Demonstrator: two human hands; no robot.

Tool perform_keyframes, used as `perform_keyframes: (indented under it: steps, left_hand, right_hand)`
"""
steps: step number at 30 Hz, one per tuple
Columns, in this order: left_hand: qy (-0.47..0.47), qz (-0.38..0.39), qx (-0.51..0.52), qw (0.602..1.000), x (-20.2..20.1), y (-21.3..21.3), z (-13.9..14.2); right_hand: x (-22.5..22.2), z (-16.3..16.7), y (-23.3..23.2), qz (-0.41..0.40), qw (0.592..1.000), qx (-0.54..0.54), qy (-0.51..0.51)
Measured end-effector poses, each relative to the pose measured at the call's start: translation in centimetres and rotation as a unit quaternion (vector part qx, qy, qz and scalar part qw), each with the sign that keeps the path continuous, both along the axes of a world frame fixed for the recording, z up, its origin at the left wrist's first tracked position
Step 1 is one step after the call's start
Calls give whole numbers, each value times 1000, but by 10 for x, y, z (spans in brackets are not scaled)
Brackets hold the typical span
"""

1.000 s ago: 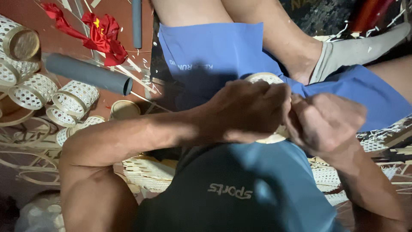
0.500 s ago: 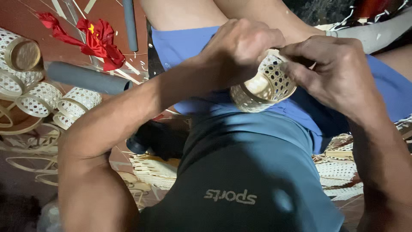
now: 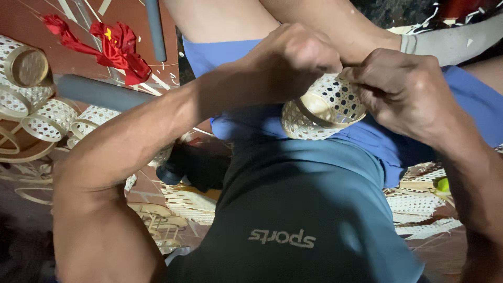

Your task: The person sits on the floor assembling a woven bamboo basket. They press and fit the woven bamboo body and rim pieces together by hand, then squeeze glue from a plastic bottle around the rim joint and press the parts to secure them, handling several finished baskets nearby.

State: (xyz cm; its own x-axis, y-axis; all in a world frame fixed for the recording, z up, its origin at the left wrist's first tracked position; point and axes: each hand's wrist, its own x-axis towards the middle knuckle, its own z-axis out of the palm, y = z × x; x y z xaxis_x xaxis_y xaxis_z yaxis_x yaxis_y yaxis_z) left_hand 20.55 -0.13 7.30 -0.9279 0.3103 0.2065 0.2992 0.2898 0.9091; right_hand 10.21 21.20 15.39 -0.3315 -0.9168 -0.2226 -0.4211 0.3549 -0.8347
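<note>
Both hands up over the lap w/ a small woven basket (image 3: 325,112) between them: left hand (image 3: 293,57) fisted on its top rim, right hand (image 3: 406,91) pinching the rim's right edge. Little free room. Floor at left: grey tube (image 3: 99,93), red cloth (image 3: 118,47), more woven baskets (image 3: 50,118).

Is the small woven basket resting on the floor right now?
No, both hands, left hand and right hand, hold the woven basket above the lap.

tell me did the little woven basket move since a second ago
Yes. The woven basket has come out from behind both hands, up off the lap toward the bare leg; it was mostly hidden before.
</note>
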Motion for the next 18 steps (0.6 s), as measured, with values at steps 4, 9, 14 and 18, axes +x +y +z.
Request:
perform_keyframes:
  steps: [4,9,14,18]
  left_hand:
    - [-24,3,10,1000,1,-2,0]
    - [-37,17,32,999,6,-1,-2]
    - [10,1,22,1000,4,0,-4]
    - [39,11,-34,999,12,-6,0]
  right_hand:
    - [-2,-5,7,10,999,30,-12]
    - [-1,-16,19,11,999,29,-29]
    - [-2,-24,20,32,998,52,-21]
    - [-4,-25,15,41,998,25,-39]
